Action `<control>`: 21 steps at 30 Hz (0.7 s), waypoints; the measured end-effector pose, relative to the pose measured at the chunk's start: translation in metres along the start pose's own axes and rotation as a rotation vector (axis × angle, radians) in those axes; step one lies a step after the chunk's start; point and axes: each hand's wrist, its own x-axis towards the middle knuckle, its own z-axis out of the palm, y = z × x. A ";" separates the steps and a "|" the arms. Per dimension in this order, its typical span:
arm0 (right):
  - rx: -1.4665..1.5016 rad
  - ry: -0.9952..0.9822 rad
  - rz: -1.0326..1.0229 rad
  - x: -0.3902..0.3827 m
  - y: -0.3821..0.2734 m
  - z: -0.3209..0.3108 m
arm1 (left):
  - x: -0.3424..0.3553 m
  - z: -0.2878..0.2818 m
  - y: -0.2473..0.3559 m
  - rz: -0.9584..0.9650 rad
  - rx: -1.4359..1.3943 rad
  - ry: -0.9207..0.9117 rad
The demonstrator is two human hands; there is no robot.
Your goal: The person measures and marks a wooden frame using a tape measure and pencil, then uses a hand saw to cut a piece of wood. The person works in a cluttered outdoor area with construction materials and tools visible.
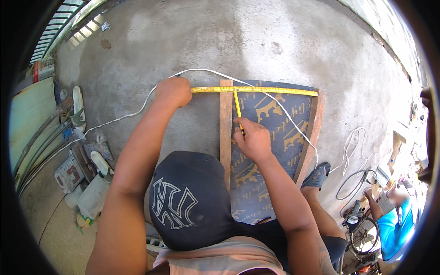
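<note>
My left hand (173,91) is closed on the tape measure, its case hidden, with the yellow blade (288,90) stretched rightward across a dark gold-printed panel (255,169). Wooden strips lie along the panel’s left (225,133) and right (312,137) sides. My right hand (251,137) grips a yellow pencil (238,106), its upper end at the tape just right of the left strip. A white cord (294,117) crosses the panel. My knee in black fabric (188,197) is below the left strip, and my sandaled foot (314,174) is beside the right strip.
The panel rests on a concrete floor (151,41). Sandals (78,103), a plastic case (68,169) and assorted items line the left side. Coiled cables (355,183), a bicycle wheel (364,233) and another person in blue (396,227) are at the lower right.
</note>
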 end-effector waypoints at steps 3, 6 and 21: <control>-0.001 0.003 -0.007 0.000 0.002 0.000 | 0.000 -0.004 0.003 -0.002 0.017 -0.027; -0.004 -0.006 -0.005 0.000 0.002 0.000 | 0.000 -0.005 0.003 0.003 0.016 -0.039; -0.006 -0.001 -0.037 0.001 0.004 0.002 | 0.005 0.001 0.000 0.013 0.039 -0.017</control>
